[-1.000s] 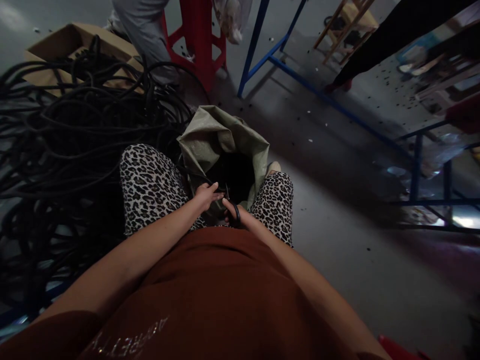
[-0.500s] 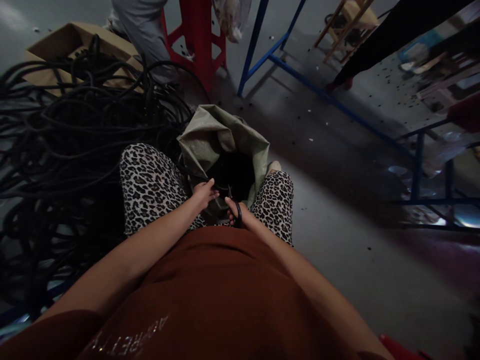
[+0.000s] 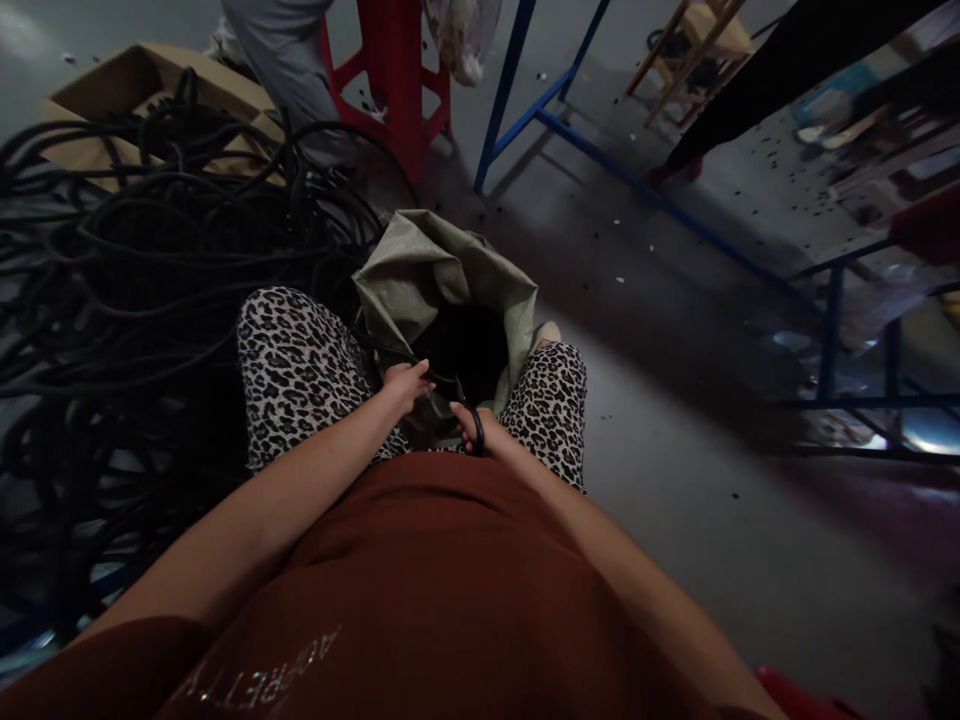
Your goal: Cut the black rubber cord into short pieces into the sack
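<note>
My right hand [image 3: 469, 422] is closed around a pair of scissors [image 3: 479, 433] with black handles. Their blades point up and away over the mouth of a greenish woven sack [image 3: 397, 265]. Beside it, my left hand [image 3: 406, 386] pinches a thin black cord [image 3: 440, 378], which runs from the left across toward the scissor blades. Whether the blades touch the cord is too dark to tell. The open sack stands between my knees, its inside in deep shadow. To my left lies a large heap of black cords [image 3: 202, 258].
A cardboard box [image 3: 240, 95] stands behind the heap, with cords spilling over it. Beyond the sack are a red stool [image 3: 394, 90] and a person's grey trouser leg [image 3: 289, 60]. A blue metal frame [image 3: 600, 155] stands to the right, near another person's dark leg [image 3: 750, 90].
The scissors and my right hand have shifted very slightly, and the cord between the hands sits more plainly at the blades. My left hand has barely moved.
</note>
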{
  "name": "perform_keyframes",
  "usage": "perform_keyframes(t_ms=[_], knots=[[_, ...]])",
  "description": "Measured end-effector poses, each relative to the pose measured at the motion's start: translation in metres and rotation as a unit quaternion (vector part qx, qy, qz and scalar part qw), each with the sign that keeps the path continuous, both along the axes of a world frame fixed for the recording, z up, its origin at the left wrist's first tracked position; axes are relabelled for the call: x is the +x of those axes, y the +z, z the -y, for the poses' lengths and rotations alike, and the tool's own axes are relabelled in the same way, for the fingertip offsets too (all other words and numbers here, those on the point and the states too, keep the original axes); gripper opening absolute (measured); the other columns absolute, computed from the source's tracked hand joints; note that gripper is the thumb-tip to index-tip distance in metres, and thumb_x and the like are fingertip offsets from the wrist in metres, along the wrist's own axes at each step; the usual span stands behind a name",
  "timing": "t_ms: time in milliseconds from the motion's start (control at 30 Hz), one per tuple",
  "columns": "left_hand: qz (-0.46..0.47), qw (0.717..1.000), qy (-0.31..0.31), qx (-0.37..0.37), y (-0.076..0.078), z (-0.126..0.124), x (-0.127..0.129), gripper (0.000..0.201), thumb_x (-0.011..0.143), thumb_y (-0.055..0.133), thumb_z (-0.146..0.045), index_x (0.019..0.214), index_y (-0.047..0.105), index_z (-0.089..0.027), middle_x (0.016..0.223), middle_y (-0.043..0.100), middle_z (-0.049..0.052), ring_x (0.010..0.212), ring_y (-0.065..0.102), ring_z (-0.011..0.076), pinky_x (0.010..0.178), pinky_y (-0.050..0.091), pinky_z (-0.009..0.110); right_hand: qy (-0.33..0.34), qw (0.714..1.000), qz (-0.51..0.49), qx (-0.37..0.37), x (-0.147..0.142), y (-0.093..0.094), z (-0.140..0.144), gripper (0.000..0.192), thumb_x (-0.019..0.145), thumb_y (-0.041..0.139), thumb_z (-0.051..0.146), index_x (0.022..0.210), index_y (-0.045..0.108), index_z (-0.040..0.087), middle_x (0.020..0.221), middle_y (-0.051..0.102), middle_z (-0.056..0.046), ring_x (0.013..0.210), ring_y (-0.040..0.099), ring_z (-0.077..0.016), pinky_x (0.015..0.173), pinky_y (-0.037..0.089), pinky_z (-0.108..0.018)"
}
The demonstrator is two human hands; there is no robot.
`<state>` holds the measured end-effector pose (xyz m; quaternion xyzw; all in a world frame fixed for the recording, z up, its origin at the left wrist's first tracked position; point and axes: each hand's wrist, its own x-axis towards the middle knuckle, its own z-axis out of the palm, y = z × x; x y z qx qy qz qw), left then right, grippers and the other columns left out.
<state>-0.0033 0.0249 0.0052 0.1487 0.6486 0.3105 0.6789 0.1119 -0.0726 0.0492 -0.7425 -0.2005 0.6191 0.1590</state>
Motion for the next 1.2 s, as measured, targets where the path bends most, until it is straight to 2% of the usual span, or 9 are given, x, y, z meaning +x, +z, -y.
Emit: perform_keyframes(t_ms=[200, 400, 667, 933, 1200], knots=[[-0.002, 1.0, -0.006, 0.001, 0.002, -0.001, -0.002, 0.022, 0.077, 0.068, -0.015, 0.068, 0.048, -0.015, 0.057, 0.056, 0.002, 0.044, 0.055, 0.01, 0.049, 0.048, 0.023, -0.044, 0.996, -0.066, -0.035, 0.002, 0.003, 0.003, 0.045, 0.092, 0.046, 0.052, 0.069, 0.05, 0.013, 0.045, 0.046, 0.003, 0.03, 0.042, -0.0065, 0.031, 0.034, -0.017], [0.004, 1.0, 0.016, 0.005, 0.003, -0.002, -0.001, 0.02, 0.077, 0.068, -0.014, 0.072, 0.048, -0.014, 0.061, 0.058, 0.003, 0.048, 0.057, 0.0111, 0.052, 0.049, 0.024, -0.036, 0.992, -0.113, -0.037, 0.001, 0.004, 0.003, 0.051, 0.091, 0.039, 0.06, 0.075, 0.053, 0.013, 0.052, 0.052, 0.0, 0.036, 0.047, -0.0082, 0.036, 0.036, -0.018], [0.024, 1.0, 0.01, 0.003, 0.001, 0.003, 0.0, 0.023, 0.073, 0.073, -0.015, 0.08, 0.051, -0.014, 0.066, 0.061, 0.003, 0.05, 0.058, 0.0101, 0.058, 0.052, 0.026, -0.01, 0.995, -0.098, -0.024, -0.001, -0.003, 0.002, 0.052, 0.091, 0.038, 0.059, 0.076, 0.054, 0.012, 0.054, 0.054, -0.002, 0.041, 0.05, -0.0101, 0.041, 0.039, -0.02], [0.02, 0.999, -0.024, 0.008, 0.003, 0.006, 0.001, 0.022, 0.076, 0.07, -0.017, 0.073, 0.048, -0.015, 0.059, 0.058, 0.002, 0.049, 0.057, 0.0099, 0.058, 0.052, 0.026, -0.032, 0.994, -0.104, -0.022, -0.001, -0.018, 0.002, 0.055, 0.088, 0.04, 0.065, 0.079, 0.053, 0.013, 0.052, 0.053, -0.001, 0.038, 0.05, -0.0114, 0.036, 0.037, -0.02], [0.028, 0.999, -0.03, 0.003, 0.003, 0.006, 0.001, 0.027, 0.072, 0.073, -0.017, 0.071, 0.046, -0.015, 0.06, 0.059, 0.003, 0.049, 0.058, 0.0108, 0.057, 0.052, 0.026, -0.029, 0.996, -0.078, -0.031, -0.001, -0.006, -0.001, 0.052, 0.09, 0.043, 0.06, 0.07, 0.052, 0.012, 0.043, 0.047, 0.002, 0.031, 0.045, -0.0084, 0.033, 0.036, -0.018]])
